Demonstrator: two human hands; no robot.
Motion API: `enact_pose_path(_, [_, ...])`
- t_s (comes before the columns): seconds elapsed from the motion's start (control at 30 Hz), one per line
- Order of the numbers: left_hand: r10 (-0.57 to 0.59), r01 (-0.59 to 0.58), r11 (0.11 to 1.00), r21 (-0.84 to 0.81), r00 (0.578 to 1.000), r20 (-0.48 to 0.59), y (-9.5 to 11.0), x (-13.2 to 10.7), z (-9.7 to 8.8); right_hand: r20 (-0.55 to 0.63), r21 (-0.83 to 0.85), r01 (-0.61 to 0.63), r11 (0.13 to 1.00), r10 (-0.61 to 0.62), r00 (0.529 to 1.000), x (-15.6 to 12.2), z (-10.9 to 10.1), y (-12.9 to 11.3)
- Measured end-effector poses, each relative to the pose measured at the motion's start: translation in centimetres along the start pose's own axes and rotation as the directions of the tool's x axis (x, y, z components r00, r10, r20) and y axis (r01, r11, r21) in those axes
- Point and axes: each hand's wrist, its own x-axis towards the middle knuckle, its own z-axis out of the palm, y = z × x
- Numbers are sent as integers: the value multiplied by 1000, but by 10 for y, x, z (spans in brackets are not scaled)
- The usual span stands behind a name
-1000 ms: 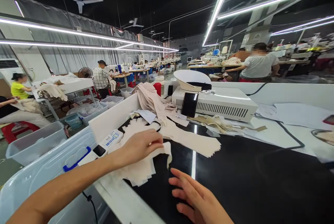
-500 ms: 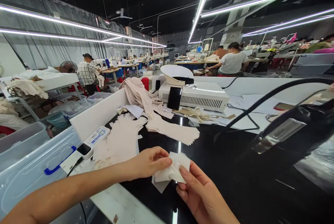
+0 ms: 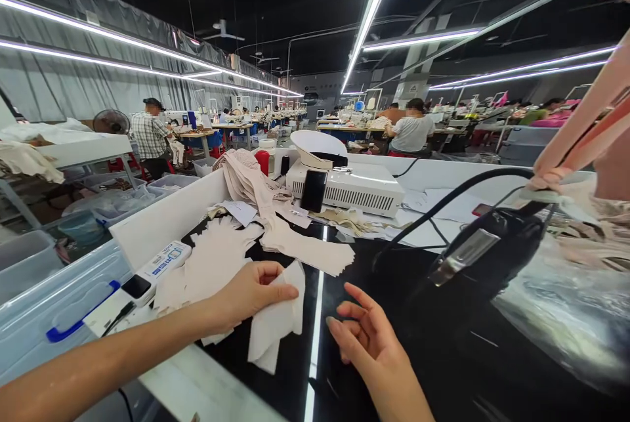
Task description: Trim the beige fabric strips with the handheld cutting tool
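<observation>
Near the black tabletop's [image 3: 418, 350] left edge, the left hand [image 3: 250, 291] pinched cream fabric [image 3: 274, 329], a holding step, I judged, needing the empty, half-open right hand [image 3: 375, 346] closed.

1 phone [image 3: 314, 191] stands before a vented box [image 3: 367, 187] bearing a white cap [image 3: 315, 146], near 1 red spool [image 3: 262, 163] and 1 black spool [image 3: 285, 165].

Single head-worn view, taken from above the near side of the worktop [image 3: 443, 350], facing forward and tilted downward. Left hand [image 3: 256, 291] and right hand [image 3: 374, 340] lie close to the lens, over the worktop's near part. The white box [image 3: 357, 179], at the worktop's far side, marks middle range. Beyond the worktop, the wide field reaches a distant curtain [image 3: 59, 84], leftward, and a ceiling light [image 3: 371, 21].
</observation>
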Motion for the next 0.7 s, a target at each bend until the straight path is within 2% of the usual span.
enact_pose_path(0.07, [-2, -3, 997, 82, 998, 60, 8, -5, 0, 40, -66, 72, 995, -69, 997, 3, 5, -6])
enact_pose_path(0.13, [2, -19, 986, 163, 994, 107, 15, -9, 0, 191, -98, 73, 992, -53, 980, 5, 13, -9])
enact_pose_path(0.2, [25, -58, 968, 244, 990, 137, 19, -11, -2, 391, -125, 5, 992, 45, 919, 7, 20, -7])
enact_pose_path(0.27, [57, -106, 943, 317, 985, 160, 21, -11, -5, 516, -172, -64, 983, 145, 844, 7, 27, -2])
enact_pose_path(0.33, [83, -148, 911, 384, 980, 180, 20, -11, -9, 546, -207, -89, 974, 190, 816, 5, 31, 3])
enact_pose_path(0.53, [234, -304, 773, 557, 952, 195, 16, -6, -20, 562, -298, -23, 954, 195, 804, -2, 36, 1])
enact_pose_path(0.63, [370, -448, 628, 636, 891, 263, 19, -3, -26, 538, -373, 79, 924, 146, 831, 7, 35, -11])
enact_pose_path(0.7, [478, -558, 459, 691, 811, 338, 19, -1, -29, 500, -433, 187, 882, 62, 864, 17, 29, -18])
